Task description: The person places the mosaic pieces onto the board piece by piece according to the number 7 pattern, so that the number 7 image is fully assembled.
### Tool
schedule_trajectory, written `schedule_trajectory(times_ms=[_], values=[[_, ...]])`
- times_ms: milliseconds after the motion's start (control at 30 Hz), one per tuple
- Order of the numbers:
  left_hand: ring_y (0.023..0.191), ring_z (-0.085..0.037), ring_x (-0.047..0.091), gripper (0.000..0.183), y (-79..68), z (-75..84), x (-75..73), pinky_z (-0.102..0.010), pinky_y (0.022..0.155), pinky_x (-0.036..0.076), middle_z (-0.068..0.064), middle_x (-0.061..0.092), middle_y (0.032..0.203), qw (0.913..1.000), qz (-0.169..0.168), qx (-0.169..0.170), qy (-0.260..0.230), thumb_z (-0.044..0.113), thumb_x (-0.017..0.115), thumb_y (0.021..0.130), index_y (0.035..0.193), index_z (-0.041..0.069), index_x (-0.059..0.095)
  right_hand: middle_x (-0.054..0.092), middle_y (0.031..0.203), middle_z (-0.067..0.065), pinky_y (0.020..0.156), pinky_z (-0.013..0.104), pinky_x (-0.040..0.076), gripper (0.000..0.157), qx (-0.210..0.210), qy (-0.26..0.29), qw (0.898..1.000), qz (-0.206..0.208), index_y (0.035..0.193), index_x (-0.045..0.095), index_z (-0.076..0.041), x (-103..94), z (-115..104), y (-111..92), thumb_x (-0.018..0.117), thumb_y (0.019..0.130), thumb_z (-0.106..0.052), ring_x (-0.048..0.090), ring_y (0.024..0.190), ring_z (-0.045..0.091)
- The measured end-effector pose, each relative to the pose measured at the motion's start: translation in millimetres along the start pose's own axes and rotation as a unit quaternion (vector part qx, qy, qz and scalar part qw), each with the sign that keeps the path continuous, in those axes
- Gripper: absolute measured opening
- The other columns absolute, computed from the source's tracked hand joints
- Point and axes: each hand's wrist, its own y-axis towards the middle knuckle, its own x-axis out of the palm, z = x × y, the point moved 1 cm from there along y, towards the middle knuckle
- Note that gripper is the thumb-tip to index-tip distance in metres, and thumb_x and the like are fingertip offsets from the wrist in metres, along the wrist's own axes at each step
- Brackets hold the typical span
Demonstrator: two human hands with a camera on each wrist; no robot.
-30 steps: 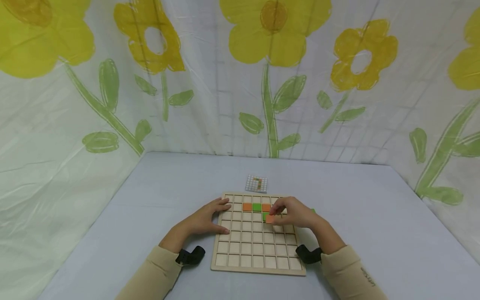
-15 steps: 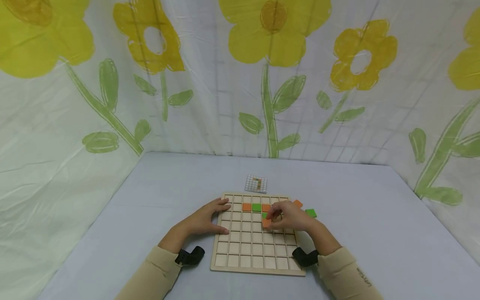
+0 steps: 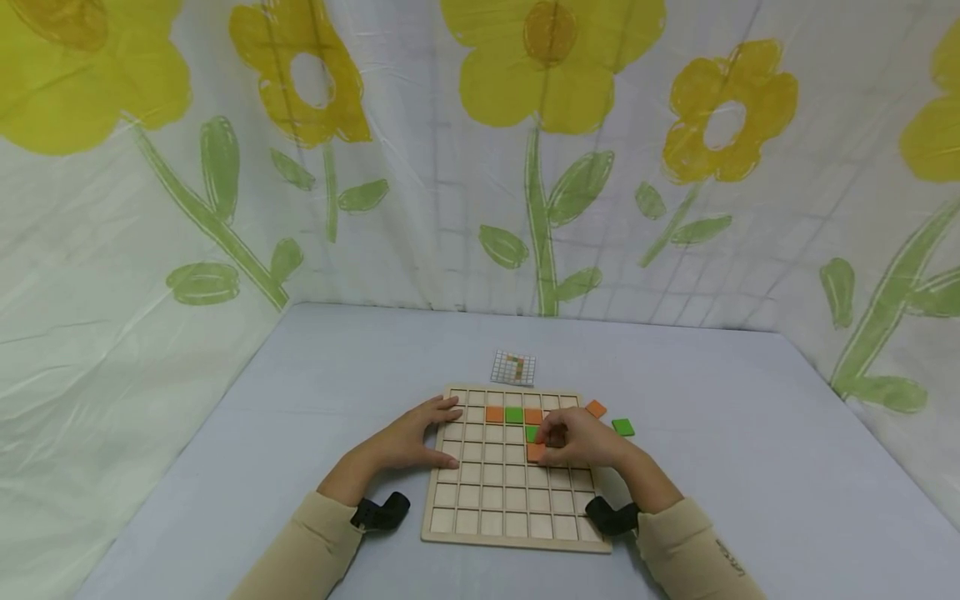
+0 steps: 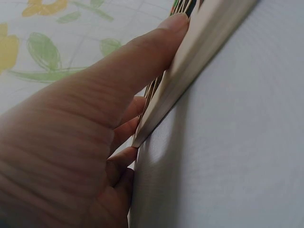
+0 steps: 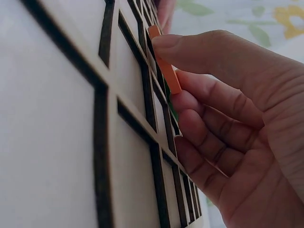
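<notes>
The card (image 3: pixel 513 367) lies just behind the grid board (image 3: pixel 491 497).

Room over near rows of the wooden grid board (image 3: pixel 492 498), left hand (image 3: pixel 411 435) blocking its left edge, right hand (image 3: pixel 581 439) its right

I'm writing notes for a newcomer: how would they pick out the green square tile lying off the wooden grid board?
Find the square wooden grid board on the pale table. Look past its right edge, near the far corner. The flat green square tile lies farther right than the loose orange square tile.
</notes>
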Motion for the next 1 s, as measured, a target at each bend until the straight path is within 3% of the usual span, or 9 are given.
schedule_trajectory(times_ms=[1000], values=[[0.144, -0.033, 0.015, 0.081, -1.0, -0.1, 0.1, -0.055, 0.113, 0.02, -0.005, 0.028, 0.153, 1.0, -0.002, -0.005, -0.003, 0.042, 0.078, 0.072, 0.139, 0.012, 0.044, 0.061, 0.09, 0.001, 0.065, 0.02, 0.048, 0.016, -0.004, -0.016, 1.0, 0.007, 0.088, 0.066, -0.011, 2.8, -1.4, -1.2, 0.076, 0.078, -0.018, 0.051, 0.072, 0.003]])
